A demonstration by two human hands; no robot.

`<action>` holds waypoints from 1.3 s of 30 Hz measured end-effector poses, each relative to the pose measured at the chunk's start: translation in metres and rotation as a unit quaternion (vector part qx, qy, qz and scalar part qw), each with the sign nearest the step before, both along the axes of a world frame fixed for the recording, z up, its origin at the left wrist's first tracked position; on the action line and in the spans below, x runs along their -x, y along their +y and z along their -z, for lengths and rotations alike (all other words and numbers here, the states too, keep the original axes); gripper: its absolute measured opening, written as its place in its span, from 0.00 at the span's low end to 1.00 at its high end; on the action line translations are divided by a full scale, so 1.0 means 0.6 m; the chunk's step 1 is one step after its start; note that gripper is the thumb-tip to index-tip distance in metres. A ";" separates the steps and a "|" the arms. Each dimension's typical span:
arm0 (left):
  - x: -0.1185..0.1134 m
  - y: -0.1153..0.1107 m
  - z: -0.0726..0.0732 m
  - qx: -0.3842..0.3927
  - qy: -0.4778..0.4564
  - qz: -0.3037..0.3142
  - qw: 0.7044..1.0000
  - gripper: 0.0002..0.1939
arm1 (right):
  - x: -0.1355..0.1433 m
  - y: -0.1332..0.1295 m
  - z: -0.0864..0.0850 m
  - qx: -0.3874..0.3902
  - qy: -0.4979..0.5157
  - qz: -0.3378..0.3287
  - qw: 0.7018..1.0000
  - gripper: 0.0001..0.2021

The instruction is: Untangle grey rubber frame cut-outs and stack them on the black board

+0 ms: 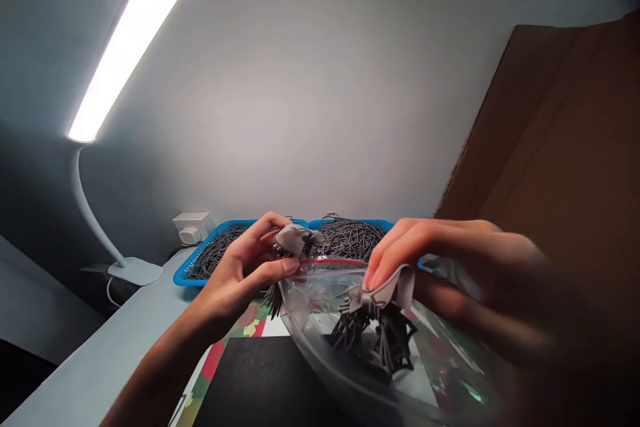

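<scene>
My left hand pinches a pale grey bow between thumb and fingers, dark cords dangling below it, beside the edge of a clear plastic bag with a red seal line. My right hand, partly blurred, grips a second grey bow by its top; its cord loops hang at the bag, though I cannot tell whether inside or in front. The step in hand looks like bagging bow bundles; the next move seems to call for a spread bag mouth and loops clear of the seal. Beneath lies a black mat; beyond, two blue baskets hold dark cords. A lit lamp leans at left, cardboard at right.
</scene>
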State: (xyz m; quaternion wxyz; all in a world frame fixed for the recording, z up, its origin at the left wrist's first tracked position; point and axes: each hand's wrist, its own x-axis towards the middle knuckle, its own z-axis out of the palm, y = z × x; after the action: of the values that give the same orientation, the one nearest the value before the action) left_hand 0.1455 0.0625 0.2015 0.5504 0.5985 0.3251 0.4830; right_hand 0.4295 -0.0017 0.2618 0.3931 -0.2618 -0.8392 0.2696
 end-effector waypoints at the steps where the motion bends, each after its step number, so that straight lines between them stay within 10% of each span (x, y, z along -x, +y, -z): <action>1: -0.001 0.001 0.000 0.004 -0.006 0.005 1.000 0.14 | 0.002 0.003 0.001 -0.002 0.014 0.001 1.000 0.09; 11: 0.006 0.009 0.010 0.000 0.006 0.018 1.000 0.14 | 0.021 0.032 0.013 0.112 0.033 0.035 0.993 0.11; 39: -0.002 -0.003 0.001 -0.062 0.024 0.028 0.997 0.15 | 0.024 0.088 0.048 0.113 0.158 0.035 0.980 0.12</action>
State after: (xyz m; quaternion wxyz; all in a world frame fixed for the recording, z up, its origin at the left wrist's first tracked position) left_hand 0.1465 0.0608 0.2008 0.5170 0.6518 0.2909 0.4724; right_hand 0.4153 0.0510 0.2327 0.4978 -0.2874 -0.7210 0.3870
